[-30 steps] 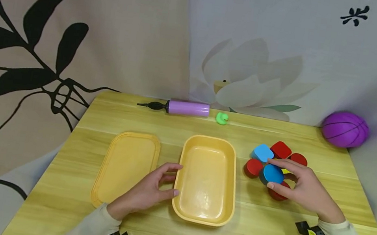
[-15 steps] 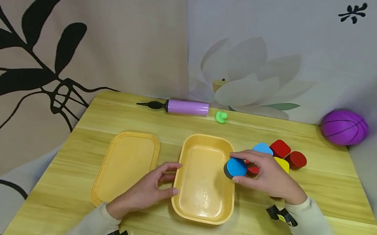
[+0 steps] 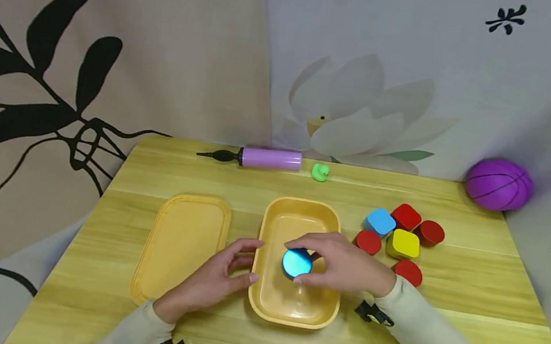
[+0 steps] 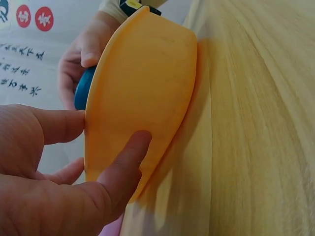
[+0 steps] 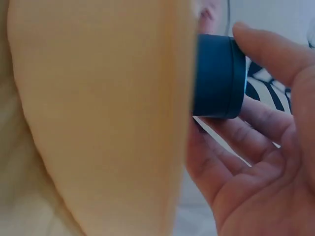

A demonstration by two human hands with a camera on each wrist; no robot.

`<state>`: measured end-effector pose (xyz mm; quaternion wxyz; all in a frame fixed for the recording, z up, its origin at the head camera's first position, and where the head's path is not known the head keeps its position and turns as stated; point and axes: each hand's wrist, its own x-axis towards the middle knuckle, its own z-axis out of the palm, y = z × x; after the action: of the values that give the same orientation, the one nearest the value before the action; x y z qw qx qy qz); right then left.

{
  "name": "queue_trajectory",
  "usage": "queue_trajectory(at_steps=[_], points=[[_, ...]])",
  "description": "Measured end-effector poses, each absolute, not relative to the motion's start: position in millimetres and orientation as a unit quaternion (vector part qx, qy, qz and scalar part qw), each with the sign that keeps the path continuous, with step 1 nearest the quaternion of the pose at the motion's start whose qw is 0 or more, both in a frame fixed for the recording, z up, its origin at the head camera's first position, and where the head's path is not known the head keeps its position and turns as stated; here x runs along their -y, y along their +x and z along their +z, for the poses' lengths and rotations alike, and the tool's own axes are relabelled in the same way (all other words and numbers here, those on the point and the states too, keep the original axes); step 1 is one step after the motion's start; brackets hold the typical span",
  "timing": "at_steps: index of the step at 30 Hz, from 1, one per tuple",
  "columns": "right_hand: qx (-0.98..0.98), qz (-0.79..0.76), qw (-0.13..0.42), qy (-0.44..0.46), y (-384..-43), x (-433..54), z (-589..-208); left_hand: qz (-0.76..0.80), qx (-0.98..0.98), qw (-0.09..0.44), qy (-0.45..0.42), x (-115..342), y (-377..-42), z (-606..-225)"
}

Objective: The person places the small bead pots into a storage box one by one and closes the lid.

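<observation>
In the head view a yellow plastic box [image 3: 300, 222], without its lid on, stands mid-table. Over its inside my right hand [image 3: 349, 266] holds a blue round tin [image 3: 297, 264] between thumb and fingers. The right wrist view shows the tin [image 5: 216, 76] side-on, with a seam near its top, rising past the box edge [image 5: 98, 118]. My left hand [image 3: 211, 280] is at the box's left side with fingers spread. In the left wrist view its fingertips rest against the box's outer wall [image 4: 147, 78] and rim. The tin's lower part is hidden by the wall in both wrist views.
The matching yellow lid [image 3: 187, 247] lies left of the box. Several red tins [image 3: 368, 242], a light blue tin [image 3: 380, 221] and a yellow tin [image 3: 404, 244] cluster right. Behind are a purple pump [image 3: 271, 158], green duck [image 3: 320, 172] and purple ball [image 3: 499, 185].
My right hand has carried the blue tin leftward from the cluster, across the box's right rim and over its inside. My left hand has stayed at the box's left side.
</observation>
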<state>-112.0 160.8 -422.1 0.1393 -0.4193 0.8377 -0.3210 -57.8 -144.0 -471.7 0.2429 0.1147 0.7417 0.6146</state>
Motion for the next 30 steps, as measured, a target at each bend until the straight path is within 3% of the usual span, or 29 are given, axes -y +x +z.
queue_trajectory(at_steps=[5,20,30], points=[[-0.817,-0.326,0.175,-0.442,-108,-141,-429,0.622,-0.735,0.246,0.113,145,-57,-471],[-0.796,-0.275,0.178,-0.509,-99,-109,-461,0.619,-0.737,0.249,0.111,146,-57,-471],[-0.793,-0.278,0.215,-0.498,-100,-106,-460,0.63,-0.721,0.27,0.101,145,-56,-471]])
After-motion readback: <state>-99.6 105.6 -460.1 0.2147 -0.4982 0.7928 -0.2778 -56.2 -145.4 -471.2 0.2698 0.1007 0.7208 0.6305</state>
